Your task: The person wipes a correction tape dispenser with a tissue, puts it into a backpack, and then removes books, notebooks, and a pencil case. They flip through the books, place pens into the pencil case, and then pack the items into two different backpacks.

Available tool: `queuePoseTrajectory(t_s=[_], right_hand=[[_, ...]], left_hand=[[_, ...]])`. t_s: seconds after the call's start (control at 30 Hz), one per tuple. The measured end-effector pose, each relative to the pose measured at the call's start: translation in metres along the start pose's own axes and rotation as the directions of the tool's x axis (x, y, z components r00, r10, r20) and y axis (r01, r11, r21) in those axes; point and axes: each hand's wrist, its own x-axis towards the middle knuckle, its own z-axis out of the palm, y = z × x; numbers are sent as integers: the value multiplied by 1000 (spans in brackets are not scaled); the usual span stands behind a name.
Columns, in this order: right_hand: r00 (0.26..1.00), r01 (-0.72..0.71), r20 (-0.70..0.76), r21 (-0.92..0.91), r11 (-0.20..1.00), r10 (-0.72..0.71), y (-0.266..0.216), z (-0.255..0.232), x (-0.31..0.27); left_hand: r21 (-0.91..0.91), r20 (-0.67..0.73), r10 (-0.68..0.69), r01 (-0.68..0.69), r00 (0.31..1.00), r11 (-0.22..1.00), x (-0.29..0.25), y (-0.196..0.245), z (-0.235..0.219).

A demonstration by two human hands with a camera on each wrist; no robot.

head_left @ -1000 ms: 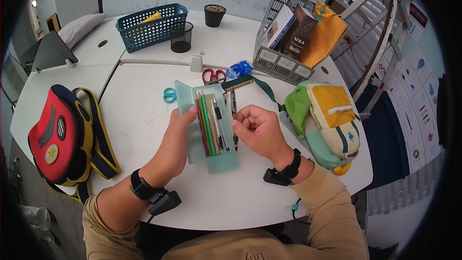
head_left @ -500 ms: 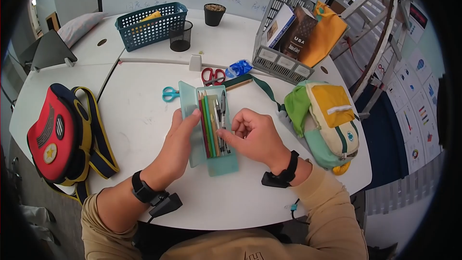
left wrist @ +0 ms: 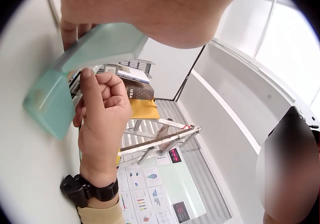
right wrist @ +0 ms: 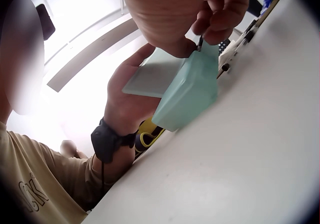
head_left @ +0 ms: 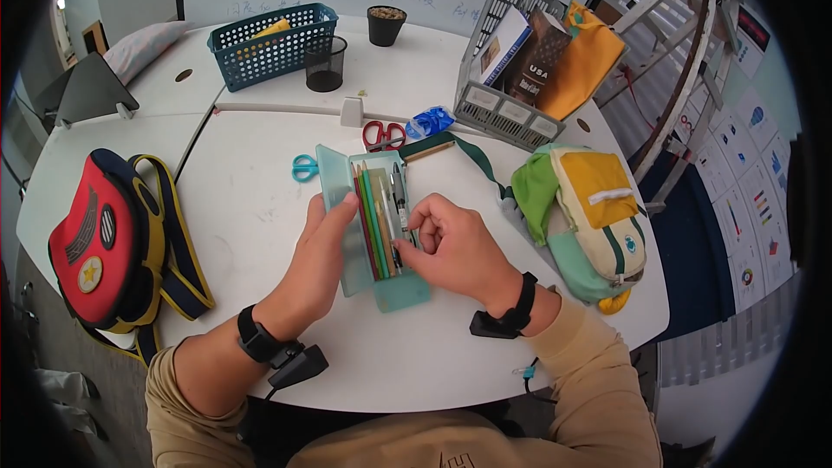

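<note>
A pale teal pencil case stands with its lid raised on the left. Inside lie several coloured pencils and pens. My left hand grips the case from the lid side, thumb over the lid's edge. At the case's right side, my right hand pinches a pen between thumb and curled fingers, the pen lying along the inside. In the right wrist view, the pen's tip shows between thumb and fingers, right at the case's rim. Part of the pen is hidden by the hand.
Beyond the case lie teal scissors, red scissors, a blue crumpled packet and a pencil. A red bag is left, a green-yellow backpack right. Two baskets stand at the back.
My right hand has carried the pen leftward from beside the pencil case into it and lowered it among the others. My left hand stays on the case, which has shifted slightly.
</note>
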Motion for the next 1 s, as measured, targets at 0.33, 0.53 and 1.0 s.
queuePoseTrajectory(t_s=[0.33, 0.53, 1.0], right_hand=[[998, 61, 13, -68, 996, -60, -3, 1, -2], [998, 55, -9, -53, 997, -56, -2, 3, -2], [998, 15, -56, -27, 1000, -16, -2, 5, -6]], left_hand=[[-25, -7, 37, -37, 999, 999, 2, -2, -4], [-45, -5, 53, -53, 999, 998, 3, -4, -4], [-21, -15, -7, 7, 1000, 1000, 2, -8, -1]])
